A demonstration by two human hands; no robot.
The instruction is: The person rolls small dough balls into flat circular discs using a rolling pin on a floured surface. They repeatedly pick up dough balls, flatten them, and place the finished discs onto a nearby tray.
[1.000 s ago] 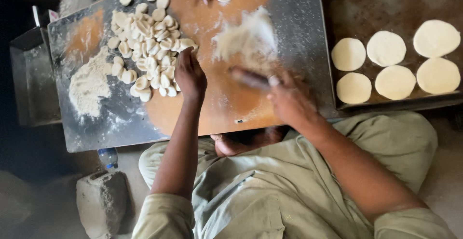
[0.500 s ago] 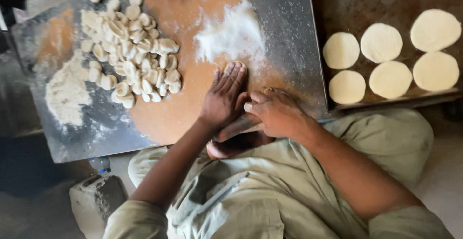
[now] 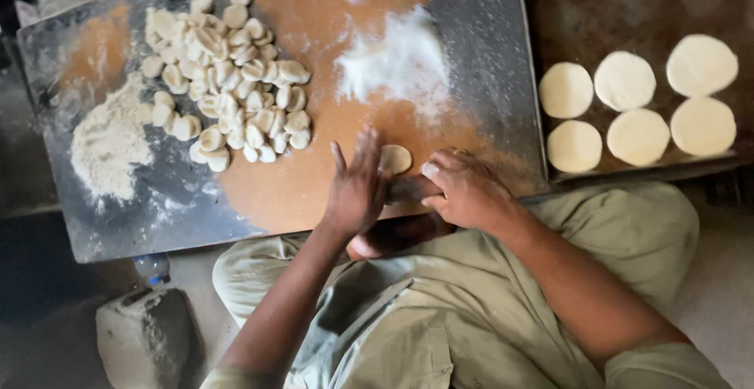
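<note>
- Fingers [image 3: 363, 161] of the left hand [image 3: 357, 189] are spread flat, touching the small dough disc [image 3: 396, 159] on the floured surface [image 3: 479, 59]; nothing is gripped.
- Fingers of the right hand [image 3: 463, 189] are curled over something dark, perhaps a rolling pin; it cannot be told for certain.
- Sticking or tearing is judged likely if the disc is pressed away from the flour heap [image 3: 397, 63].
- The pile of dough pieces [image 3: 228, 83] lies well apart.

Work board [image 3: 471, 51] lay in front of the seated person. Dough-piece heap [image 3: 228, 75] sat on its left half, coarse flour pile [image 3: 110, 142] further left, fine flour pile [image 3: 397, 63] centre-right. Small dough disc [image 3: 395, 158] lay at near edge, between left hand [image 3: 357, 189] and right hand [image 3: 463, 189]. Tray [image 3: 628, 4] sat right of board, flat rounds [image 3: 636, 106] on it.
</note>
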